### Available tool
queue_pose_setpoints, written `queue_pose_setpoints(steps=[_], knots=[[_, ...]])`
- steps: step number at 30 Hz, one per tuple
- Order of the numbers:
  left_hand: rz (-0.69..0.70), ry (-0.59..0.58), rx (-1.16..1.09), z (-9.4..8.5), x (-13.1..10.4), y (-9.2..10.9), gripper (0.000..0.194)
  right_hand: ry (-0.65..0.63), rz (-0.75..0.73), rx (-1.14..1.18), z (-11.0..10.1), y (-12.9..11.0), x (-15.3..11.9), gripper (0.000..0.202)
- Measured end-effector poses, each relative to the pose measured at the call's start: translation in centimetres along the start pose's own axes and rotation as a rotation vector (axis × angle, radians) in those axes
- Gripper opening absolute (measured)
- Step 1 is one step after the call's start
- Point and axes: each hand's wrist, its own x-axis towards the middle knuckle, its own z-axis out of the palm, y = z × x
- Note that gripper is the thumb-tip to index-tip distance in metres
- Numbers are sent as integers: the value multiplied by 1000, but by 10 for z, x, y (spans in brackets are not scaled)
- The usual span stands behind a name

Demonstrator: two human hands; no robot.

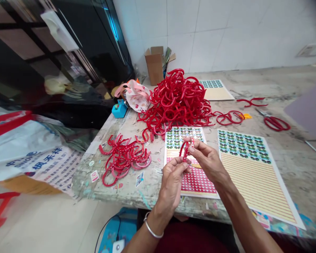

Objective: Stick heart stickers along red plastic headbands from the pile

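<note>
- Left hand (pixel 172 181): thumb and fingers pinch the near end of a curved red band (pixel 185 151); a pale bracelet (pixel 152 229) encircles the wrist.
- Right hand (pixel 210 161): thumb and fingertips pinch the same band at its far end, where a small red-and-white patterned strip (pixel 192 141) shows; whether the strip adheres to the band cannot be told.
- Position of the held band: above the middle sticker sheet (pixel 199 182), near the front edge of the table (pixel 296 151), between the two hands.
- Middle sticker sheet: green-and-blue motifs at the far end, pink and red rows at the near end; partly covered by the hands.
- Right sticker sheet (pixel 252 182): lies just beside the middle one, with dark green motifs at the far end and striped rows below.
- Large heap of red bands (pixel 177 100): tangled, beyond the hands.
- Small heap of red bands (pixel 126 158): to the left of the hands, near the table edge; some pieces display pale patterning.
- Red-handled scissors (pixel 276 123): flat on the table at the far right, near a few loose red bands (pixel 229 118).
- Far sheet (pixel 218 94): partly behind the large heap, on its right.
- Far left of the table: a blue tape dispenser (pixel 119 109), a white patterned bag (pixel 137 98) and an upright cardboard box (pixel 154 66) before the tiled wall (pixel 208 28).
</note>
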Motion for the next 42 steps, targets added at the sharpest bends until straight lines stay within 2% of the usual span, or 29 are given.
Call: queue_pose_setpoints(steps=[11, 42], knots=[[-6, 9, 5, 2, 1, -1, 5, 82, 28, 13, 1, 5, -1, 15], [-19, 24, -12, -3, 4, -9, 5, 121, 111, 43, 1, 12, 0, 20]])
